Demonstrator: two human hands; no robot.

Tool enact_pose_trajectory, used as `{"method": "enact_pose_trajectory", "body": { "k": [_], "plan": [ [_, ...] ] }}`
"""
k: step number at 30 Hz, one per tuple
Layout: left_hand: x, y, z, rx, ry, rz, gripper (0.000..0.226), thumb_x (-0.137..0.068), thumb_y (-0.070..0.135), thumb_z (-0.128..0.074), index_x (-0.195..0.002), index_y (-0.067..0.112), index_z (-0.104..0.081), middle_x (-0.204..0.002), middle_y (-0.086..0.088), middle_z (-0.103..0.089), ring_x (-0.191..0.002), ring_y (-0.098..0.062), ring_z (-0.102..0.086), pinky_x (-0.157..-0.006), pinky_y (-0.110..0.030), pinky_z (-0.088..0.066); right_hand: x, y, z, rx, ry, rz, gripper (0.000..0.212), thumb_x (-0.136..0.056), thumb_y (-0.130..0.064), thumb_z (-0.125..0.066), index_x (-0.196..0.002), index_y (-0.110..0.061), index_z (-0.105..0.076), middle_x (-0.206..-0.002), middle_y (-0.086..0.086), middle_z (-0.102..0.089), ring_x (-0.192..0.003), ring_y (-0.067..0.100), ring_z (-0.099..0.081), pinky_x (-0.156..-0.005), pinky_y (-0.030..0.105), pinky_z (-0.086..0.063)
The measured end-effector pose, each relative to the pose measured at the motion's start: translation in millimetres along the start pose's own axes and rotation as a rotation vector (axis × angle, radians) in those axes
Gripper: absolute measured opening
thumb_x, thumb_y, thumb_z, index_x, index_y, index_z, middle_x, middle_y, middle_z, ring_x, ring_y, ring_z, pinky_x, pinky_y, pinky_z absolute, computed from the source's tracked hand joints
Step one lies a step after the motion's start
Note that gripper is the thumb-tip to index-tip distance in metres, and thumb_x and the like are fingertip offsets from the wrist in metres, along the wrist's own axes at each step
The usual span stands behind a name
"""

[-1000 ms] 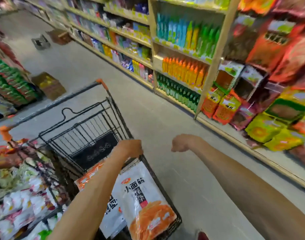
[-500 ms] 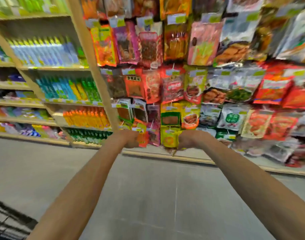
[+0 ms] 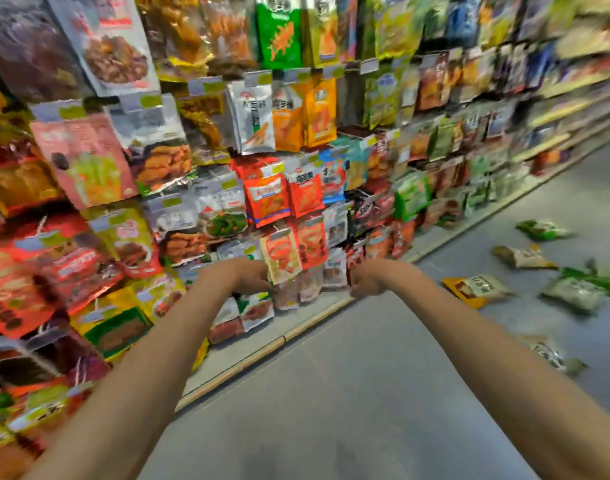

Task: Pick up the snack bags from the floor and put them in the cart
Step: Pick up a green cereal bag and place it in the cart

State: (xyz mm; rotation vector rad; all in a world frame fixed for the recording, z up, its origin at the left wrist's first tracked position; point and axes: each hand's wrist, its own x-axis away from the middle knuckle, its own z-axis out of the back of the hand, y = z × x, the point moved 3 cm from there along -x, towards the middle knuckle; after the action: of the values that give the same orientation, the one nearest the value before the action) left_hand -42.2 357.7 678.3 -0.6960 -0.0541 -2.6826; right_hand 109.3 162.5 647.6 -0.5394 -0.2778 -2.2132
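Several snack bags lie scattered on the grey floor at the right: an orange and white bag, a tan bag, a green bag, a pale green bag and a dark patterned bag nearest me. My left hand and my right hand are stretched out in front of me at mid-frame, fingers curled, holding nothing. Both hands are in the air, well left of the bags. The cart is out of view.
A tall rack of hanging snack packets fills the left and centre, with its base ledge running along the floor. Further shelves line the aisle at the far right. Bare grey floor lies ahead.
The view has swung right, away from the cart and past the drink shelves, onto the snack rack and the bags on the floor. Both hands stay held out, holding nothing.
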Motion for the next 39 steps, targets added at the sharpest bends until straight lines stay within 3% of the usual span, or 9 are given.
{"method": "enact_pose_trajectory", "body": {
  "k": [3, 6, 9, 14, 18, 25, 30, 33, 39],
  "plan": [
    [-43.2, 65.7, 31.9, -0.083, 0.017, -0.114, 0.042, -0.105, 0.035, -0.044, -0.131, 0.005, -0.056, -0.133, -0.012, -0.058, -0.115, -0.03, -0.057, -0.09, -0.035, -0.045, 10.8, 77.7, -13.1, -0.058, 0.033, -0.142, 0.057, -0.096, -0.045, -0.055, -0.131, -0.001, -0.055, -0.129, 0.015, -0.062, -0.115, 0.033, -0.06, -0.091, 0.036, -0.049],
    [-90.0, 132.2, 58.2, -0.171, 0.043, -0.238, 0.041, -0.103, 0.038, -0.045, -0.123, 0.006, -0.061, -0.129, -0.012, -0.062, -0.111, -0.031, -0.06, -0.093, -0.038, -0.049, 27.9, 146.7, -24.4, -0.096, -0.012, -0.243, 0.048, -0.098, -0.044, -0.055, -0.123, -0.004, -0.063, -0.123, 0.014, -0.063, -0.109, 0.031, -0.06, -0.089, 0.034, -0.048],
    [-127.5, 200.7, 82.9, -0.196, 0.041, -0.348, 0.031, -0.105, 0.034, -0.044, -0.118, 0.01, -0.058, -0.12, -0.009, -0.059, -0.105, -0.029, -0.058, -0.082, -0.031, -0.044, 34.5, 218.9, -31.0, -0.151, -0.041, -0.365, 0.041, -0.095, -0.046, -0.056, -0.109, -0.009, -0.066, -0.105, 0.007, -0.062, -0.095, 0.028, -0.06, -0.083, 0.032, -0.048],
    [-210.2, 292.6, 128.1, -0.264, 0.055, -0.477, 0.04, -0.101, 0.044, -0.046, -0.118, 0.012, -0.063, -0.116, -0.007, -0.063, -0.101, -0.027, -0.062, -0.089, -0.039, -0.052, 28.2, 331.7, -31.4, -0.203, -0.045, -0.507, 0.055, -0.092, -0.055, -0.053, -0.119, -0.01, -0.067, -0.124, 0.006, -0.065, -0.109, 0.029, -0.063, -0.093, 0.04, -0.051],
    [-273.5, 357.5, 171.2, -0.302, 0.104, -0.529, 0.037, -0.099, 0.045, -0.048, -0.112, 0.012, -0.061, -0.121, -0.009, -0.064, -0.1, -0.028, -0.061, -0.091, -0.04, -0.051, 18.1, 409.0, -25.8, -0.246, -0.083, -0.564, 0.055, -0.097, -0.051, -0.049, -0.134, -0.011, -0.059, -0.134, 0.007, -0.058, -0.106, 0.027, -0.063, -0.08, 0.036, -0.053],
    [-351.5, 479.7, 210.8, -0.419, 0.052, -0.642, 0.043, -0.104, 0.039, -0.044, -0.131, 0.009, -0.057, -0.131, -0.012, -0.059, -0.116, -0.029, -0.057, -0.09, -0.036, -0.046, 0.2, 531.2, -48.6, -0.324, -0.038, -0.634, 0.054, -0.1, -0.047, -0.047, -0.141, -0.013, -0.055, -0.148, 0.007, -0.048, -0.134, 0.028, -0.047, -0.109, 0.043, -0.04],
    [-399.9, 568.4, 223.0, -0.51, 0.015, -0.705, 0.042, -0.105, 0.038, -0.045, -0.132, 0.009, -0.057, -0.136, -0.01, -0.057, -0.114, -0.027, -0.057, -0.091, -0.035, -0.045, -8.6, 618.9, -89.1, -0.405, -0.108, -0.701, 0.047, -0.098, -0.05, -0.05, -0.125, -0.013, -0.063, -0.142, 0.008, -0.054, -0.12, 0.028, -0.054, -0.105, 0.045, -0.044],
    [-434.3, 626.1, 229.7, -0.529, -0.011, -0.727, 0.044, -0.105, 0.038, -0.046, -0.137, 0.01, -0.055, -0.144, -0.01, -0.053, -0.129, -0.028, -0.052, -0.098, -0.034, -0.042, -13.6, 677.7, -103.0, -0.46, -0.117, -0.743, 0.054, -0.098, -0.05, -0.051, -0.132, -0.01, -0.061, -0.14, 0.008, -0.055, -0.121, 0.03, -0.056, -0.103, 0.045, -0.045],
    [-508.7, 740.7, 248.1, -0.58, -0.059, -0.743, 0.044, -0.105, 0.04, -0.043, -0.137, 0.012, -0.054, -0.144, -0.009, -0.052, -0.129, -0.029, -0.051, -0.096, -0.033, -0.041, -32.3, 810.1, -117.5, -0.564, -0.114, -0.791, 0.058, -0.099, -0.047, -0.051, -0.142, -0.009, -0.05, -0.147, 0.008, -0.049, -0.126, 0.031, -0.053, -0.104, 0.042, -0.045]
  ]
}}
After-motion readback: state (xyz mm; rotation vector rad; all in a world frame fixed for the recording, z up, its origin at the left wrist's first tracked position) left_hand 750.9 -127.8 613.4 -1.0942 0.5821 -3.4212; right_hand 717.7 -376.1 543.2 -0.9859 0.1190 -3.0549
